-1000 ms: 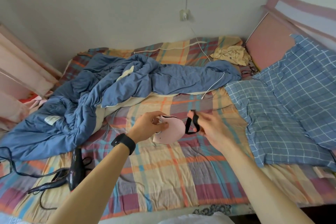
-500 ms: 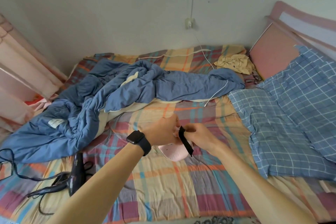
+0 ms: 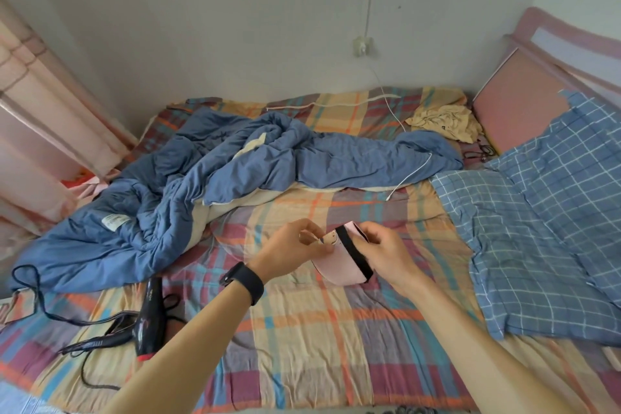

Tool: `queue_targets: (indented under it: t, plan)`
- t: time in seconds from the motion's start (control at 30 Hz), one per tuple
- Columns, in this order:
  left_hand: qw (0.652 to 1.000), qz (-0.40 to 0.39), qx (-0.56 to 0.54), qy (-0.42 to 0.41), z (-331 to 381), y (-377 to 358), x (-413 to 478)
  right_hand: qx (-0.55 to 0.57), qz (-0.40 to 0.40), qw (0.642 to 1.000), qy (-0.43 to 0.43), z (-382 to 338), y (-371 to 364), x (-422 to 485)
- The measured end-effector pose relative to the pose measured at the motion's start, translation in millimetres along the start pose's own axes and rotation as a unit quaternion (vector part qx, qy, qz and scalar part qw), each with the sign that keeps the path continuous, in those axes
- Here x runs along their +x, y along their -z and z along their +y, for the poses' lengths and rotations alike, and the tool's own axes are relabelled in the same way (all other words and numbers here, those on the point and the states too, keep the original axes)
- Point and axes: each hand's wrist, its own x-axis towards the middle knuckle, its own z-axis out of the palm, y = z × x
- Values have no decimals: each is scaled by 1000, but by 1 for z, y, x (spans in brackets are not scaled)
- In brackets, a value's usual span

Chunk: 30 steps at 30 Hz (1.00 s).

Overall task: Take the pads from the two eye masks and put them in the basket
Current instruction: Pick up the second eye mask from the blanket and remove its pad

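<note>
currently both hands grip the pink eye mask above the plaid bedsheet: left hand pinches its left end, right hand clamps its black strap.

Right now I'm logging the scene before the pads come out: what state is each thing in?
Pink eye mask: lifted off the bed, held by both hands.
Black strap: lying across the mask.
Left hand: pinching the mask's left end.
Right hand: gripping the right end.
Blue duvet: crumpled.
Hair dryer: lying flat, cord loose.
Basket: not visible.
</note>
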Motion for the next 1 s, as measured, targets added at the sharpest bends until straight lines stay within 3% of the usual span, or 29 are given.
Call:
queue_targets:
  t: [0.1,0.17,0.27,0.4,0.57,0.73,0.9,1.0]
  plan:
    - [999,38,14,-1,-4,-2,-1,-17,-37,999,-33,3,2,0]
    - [996,77,-48,-4,-1,-3,2,-10,-54,996,-76,1,0,-3]
    - [982,121,-143,12,4,1,7,119,-17,986,-118,0,-4,-5]
    - [969,119,-214,33,5,9,4,281,55,949,-130,1,-7,-9]
    - [946,131,-289,62,5,6,0,234,129,959,-92,-3,-21,-10]
    - [950,137,-274,60,5,4,-15,117,134,984,-28,-9,-21,-9]
    - [961,107,-249,63,3,12,-46,125,83,988,-26,-17,-23,-11]
    - [950,170,-251,68,2,14,-64,152,45,986,-47,-17,-25,-12]
